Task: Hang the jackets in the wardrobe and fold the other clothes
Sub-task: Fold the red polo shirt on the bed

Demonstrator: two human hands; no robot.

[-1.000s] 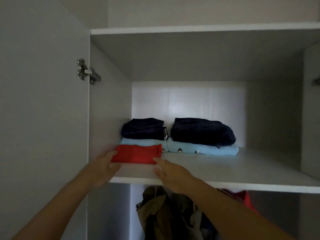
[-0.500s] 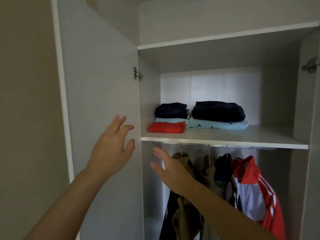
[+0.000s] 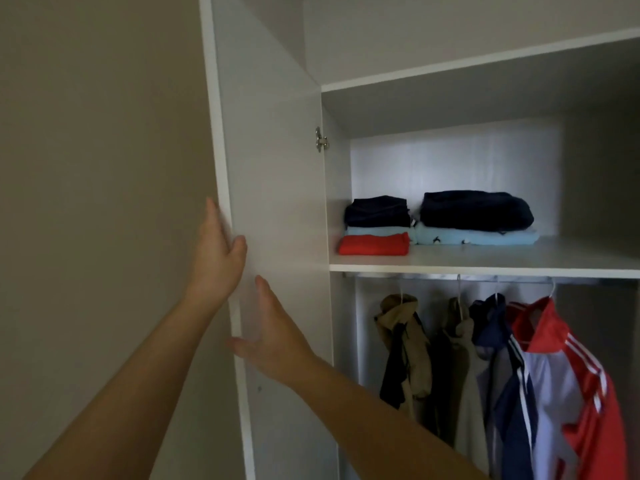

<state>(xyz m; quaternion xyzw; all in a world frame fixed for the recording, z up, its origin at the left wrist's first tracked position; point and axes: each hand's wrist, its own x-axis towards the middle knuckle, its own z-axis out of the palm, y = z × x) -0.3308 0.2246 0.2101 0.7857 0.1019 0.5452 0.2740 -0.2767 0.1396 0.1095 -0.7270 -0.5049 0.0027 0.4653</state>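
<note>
Both hands have left the red folded garment (image 3: 374, 244) on the shelf (image 3: 485, 261) and moved to the open wardrobe door (image 3: 273, 168) at centre left of the frame. The left hand (image 3: 218, 258) now holds the door's outer edge, thumb on the inner face. The right hand (image 3: 273, 337) lies flat on that face, lower down. The view has pulled back, so the hanging jackets (image 3: 519, 358) show at lower right.

A white flat board shelf (image 3: 502, 260) spans the upper part of the wardrobe. At its left front lies a red folded garment (image 3: 374, 244). Just behind it is a plain pale blue folded garment (image 3: 375, 231), and beside that, to the right, a pale blue folded garment with small dark prints (image 3: 485, 238). Each blue piece bears a dark navy folded garment.
</note>
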